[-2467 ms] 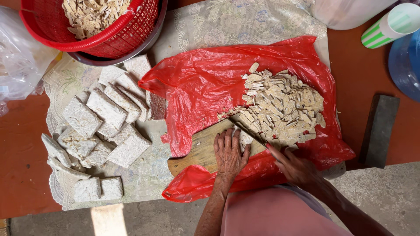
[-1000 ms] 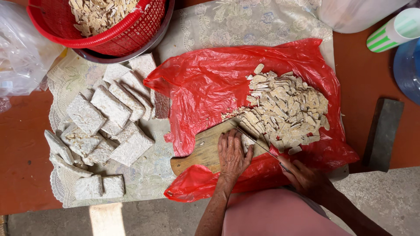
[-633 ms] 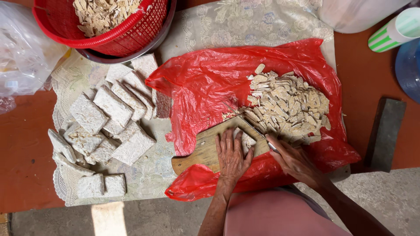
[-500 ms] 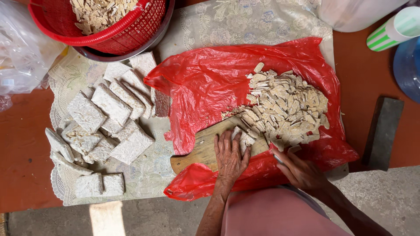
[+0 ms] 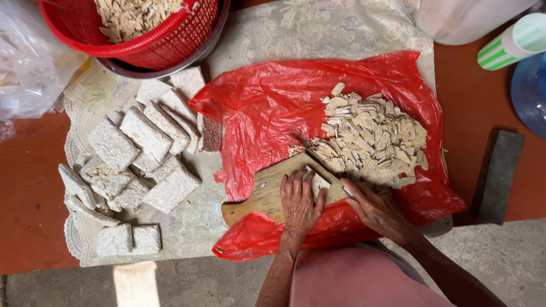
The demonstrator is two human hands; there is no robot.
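Two hands work on the wooden cutting board (image 5: 267, 193): the left hand (image 5: 298, 202) lies palm down with fingers spread, pressing a pale tempeh block (image 5: 319, 183) flat against the board. The right hand (image 5: 378, 210) is closed around a knife (image 5: 333, 181), its blade touching the block, just beside the pile of cut strips (image 5: 369, 139) on the red plastic sheet (image 5: 267, 108)

I see bare wooden board (image 5: 259, 196) left of my left hand (image 5: 298, 202); the heap of cut strips (image 5: 369, 142) blocks its far end, whole blocks (image 5: 131, 165) crowd the cloth's left edge.
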